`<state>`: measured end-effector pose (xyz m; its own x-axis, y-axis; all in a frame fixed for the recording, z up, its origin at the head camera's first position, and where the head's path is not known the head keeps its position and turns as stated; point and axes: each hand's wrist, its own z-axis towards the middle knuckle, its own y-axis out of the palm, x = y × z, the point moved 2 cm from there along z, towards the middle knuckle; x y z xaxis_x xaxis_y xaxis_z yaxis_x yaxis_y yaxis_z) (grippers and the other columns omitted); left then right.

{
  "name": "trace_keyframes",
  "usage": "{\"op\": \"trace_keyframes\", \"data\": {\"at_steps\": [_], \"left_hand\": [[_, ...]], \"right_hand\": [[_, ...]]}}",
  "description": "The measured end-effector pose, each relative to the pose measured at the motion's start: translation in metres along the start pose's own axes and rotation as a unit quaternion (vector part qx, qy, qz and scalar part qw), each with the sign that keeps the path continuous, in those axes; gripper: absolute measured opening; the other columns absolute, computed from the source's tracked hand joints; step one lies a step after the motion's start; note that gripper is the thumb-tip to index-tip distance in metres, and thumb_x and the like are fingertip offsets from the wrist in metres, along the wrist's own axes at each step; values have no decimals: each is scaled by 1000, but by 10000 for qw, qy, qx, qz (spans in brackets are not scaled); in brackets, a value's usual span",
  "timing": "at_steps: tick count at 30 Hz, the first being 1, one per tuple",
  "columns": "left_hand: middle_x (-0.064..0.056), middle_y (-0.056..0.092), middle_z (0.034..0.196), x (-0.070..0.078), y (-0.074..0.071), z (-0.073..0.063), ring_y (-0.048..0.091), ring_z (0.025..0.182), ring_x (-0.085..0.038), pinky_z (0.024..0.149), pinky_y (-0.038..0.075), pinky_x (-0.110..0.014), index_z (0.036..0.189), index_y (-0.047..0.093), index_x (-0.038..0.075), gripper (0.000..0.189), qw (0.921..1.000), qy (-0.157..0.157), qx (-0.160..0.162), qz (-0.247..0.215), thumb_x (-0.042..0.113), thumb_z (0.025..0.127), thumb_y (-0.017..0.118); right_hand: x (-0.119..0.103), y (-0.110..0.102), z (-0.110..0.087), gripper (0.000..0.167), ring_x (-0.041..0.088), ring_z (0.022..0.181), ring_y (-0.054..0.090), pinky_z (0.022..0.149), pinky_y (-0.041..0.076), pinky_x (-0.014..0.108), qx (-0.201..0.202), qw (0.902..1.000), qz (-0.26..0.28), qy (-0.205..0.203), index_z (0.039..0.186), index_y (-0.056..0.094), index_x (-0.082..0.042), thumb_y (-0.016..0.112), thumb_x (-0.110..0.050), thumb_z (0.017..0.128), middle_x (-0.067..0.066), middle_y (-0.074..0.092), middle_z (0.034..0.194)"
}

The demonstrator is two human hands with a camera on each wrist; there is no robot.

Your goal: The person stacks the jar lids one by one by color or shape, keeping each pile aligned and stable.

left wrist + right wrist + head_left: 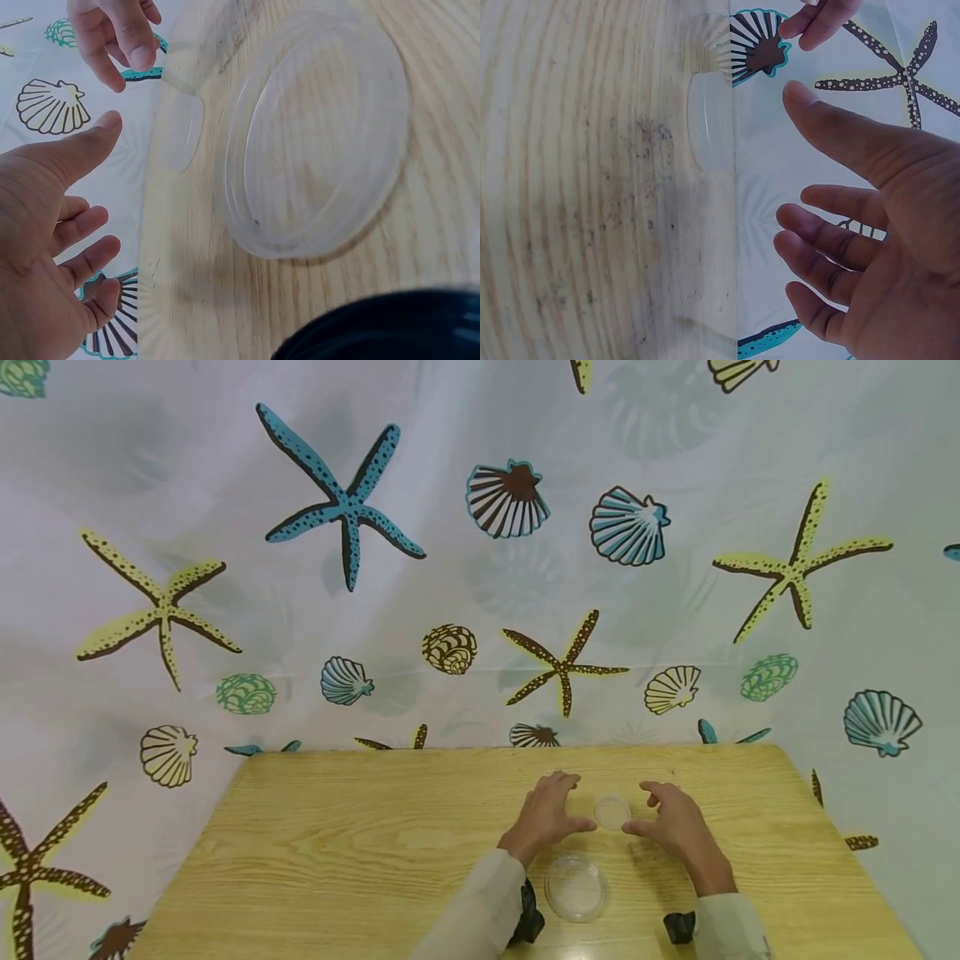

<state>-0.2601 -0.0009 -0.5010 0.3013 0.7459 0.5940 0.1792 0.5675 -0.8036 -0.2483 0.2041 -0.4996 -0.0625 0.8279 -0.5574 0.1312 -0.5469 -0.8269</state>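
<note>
Between the two hands a small clear round lid-like disc (612, 812) lies on the wooden table (360, 835). My left hand (547, 816) is to its left, fingers spread and gently bent, apart from the disc. On the other side my right hand (672, 827) is held much the same way, its thumb tip close to the disc's edge. Neither hand holds anything. Nearer to me a larger clear round shallow dish (576, 887) sits by the left wrist; its raised rim shows in the left wrist view, where the smaller disc (182, 133) stands beyond it.
Black straps (528, 914) sit at both wrists. Behind the table's far edge hangs a white cloth (420, 577) printed with starfish and shells. Dark specks (652, 150) mark the wood near the right hand.
</note>
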Motion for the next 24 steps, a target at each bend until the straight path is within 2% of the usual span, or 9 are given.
{"op": "trace_keyframes", "data": {"at_steps": [4,8,12,16,24], "left_hand": [[-7,54,134,3,3,4,45,130,-29,103,39,-49,139,47,8,71,9998,-48,-78,-181,35,80,76],[-6,53,136,3,7,7,46,128,-29,102,40,-48,140,46,8,70,9997,-96,-137,-162,34,81,75],[-7,53,135,1,9,9,47,129,-30,103,39,-50,139,47,7,70,9998,-128,-138,-119,33,80,76],[-8,54,135,-3,11,11,49,126,-29,102,41,-47,138,48,7,69,9997,-118,-172,-102,34,80,76],[-9,54,134,-6,20,18,50,125,-28,101,42,-43,136,50,6,67,9994,-83,-273,-178,30,79,78]], "right_hand": [[1,1,1,71,35,96,60,80,49,50,1,10000,56,-8,133,48,5,78,-29,78,22,61,111],[1,1,4,71,35,94,61,80,50,49,26,10000,-13,-87,131,50,6,79,-31,77,21,63,108],[2,3,8,70,34,95,61,81,49,49,57,10000,-17,-63,131,51,5,79,-30,77,21,63,108],[5,6,9,69,34,96,61,82,49,49,-1,9999,99,57,132,50,4,79,-27,78,21,62,111],[9,11,11,67,29,90,61,77,50,46,-28,9999,128,-30,129,52,5,80,-25,77,19,62,107]]}}
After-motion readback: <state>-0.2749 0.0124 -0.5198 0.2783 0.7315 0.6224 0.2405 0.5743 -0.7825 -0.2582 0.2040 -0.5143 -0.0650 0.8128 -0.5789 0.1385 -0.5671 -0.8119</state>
